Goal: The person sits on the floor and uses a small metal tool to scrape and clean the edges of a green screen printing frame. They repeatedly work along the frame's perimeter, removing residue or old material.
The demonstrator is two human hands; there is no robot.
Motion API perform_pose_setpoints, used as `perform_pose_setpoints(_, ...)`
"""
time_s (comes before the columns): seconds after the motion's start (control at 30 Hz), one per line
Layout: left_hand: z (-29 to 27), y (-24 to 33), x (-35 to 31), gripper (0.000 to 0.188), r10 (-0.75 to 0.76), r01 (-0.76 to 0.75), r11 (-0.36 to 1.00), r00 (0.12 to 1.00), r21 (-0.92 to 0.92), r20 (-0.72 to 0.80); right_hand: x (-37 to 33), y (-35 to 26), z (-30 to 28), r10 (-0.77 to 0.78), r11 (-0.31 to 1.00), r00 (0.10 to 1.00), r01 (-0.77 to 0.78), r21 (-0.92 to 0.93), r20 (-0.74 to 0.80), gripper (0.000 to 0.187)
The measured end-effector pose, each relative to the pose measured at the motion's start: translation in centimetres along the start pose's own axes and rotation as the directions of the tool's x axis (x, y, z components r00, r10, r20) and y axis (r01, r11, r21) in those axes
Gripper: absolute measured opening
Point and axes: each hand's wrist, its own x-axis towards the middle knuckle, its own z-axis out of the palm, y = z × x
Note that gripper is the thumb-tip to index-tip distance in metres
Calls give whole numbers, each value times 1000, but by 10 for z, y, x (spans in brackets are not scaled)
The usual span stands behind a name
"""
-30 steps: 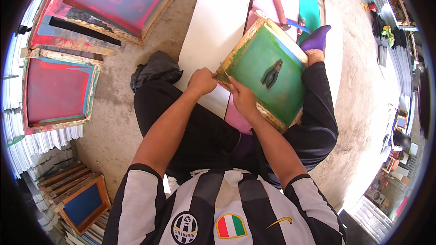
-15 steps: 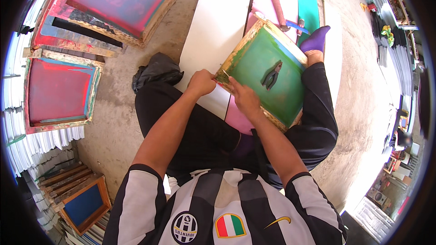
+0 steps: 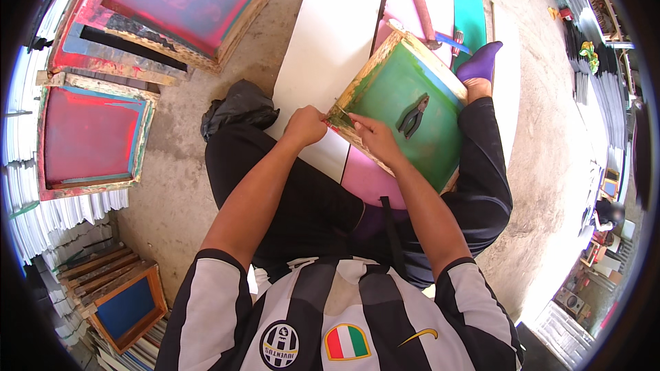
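Note:
A wooden screen-printing frame with green mesh lies tilted across my right leg and the boards. Black pliers rest on the mesh. My left hand is closed in a pinch at the frame's left corner; what its fingertips hold is too small to make out. Just right of it, my right hand reaches over the near edge of the frame. Its fingers are bent together with the fingertips at the inside of that same corner, and whatever they grip is hidden.
Beyond the frame lie a hammer, a screwdriver and a blue strip on white, pink and teal boards. A black plastic bag sits by my left knee. More frames, one with red mesh, stand at left.
My right hand has shifted slightly, its fingertips moving a little along the corner. A pale sliver seen there before no longer shows. My left hand stays at the corner.

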Motion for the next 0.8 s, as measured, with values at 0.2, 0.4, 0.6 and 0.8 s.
perform_pose_setpoints(0.2, -2, 2, -4, 36, -42, 41, 996, 999, -75, -10, 5, -33, -25, 486, 800, 835, -544, 253, 258, 39)
perform_pose_setpoints(0.4, 7, -1, -6, 35, -67, 65, 990, 998, -123, -12, -24, -45, 2, -113, 879, 991, 66, -472, -72, 34)
perform_pose_setpoints(0.6, 5, 2, -8, 35, -69, 67, 989, 998, -136, -7, -28, -61, 2, -28, 829, 998, -3, -559, -47, 31)
perform_pose_setpoints(0.8, 3, 4, -8, 35, -66, 66, 991, 998, -114, 4, -29, -64, 6, -5, 838, 998, -31, -545, -63, 31)
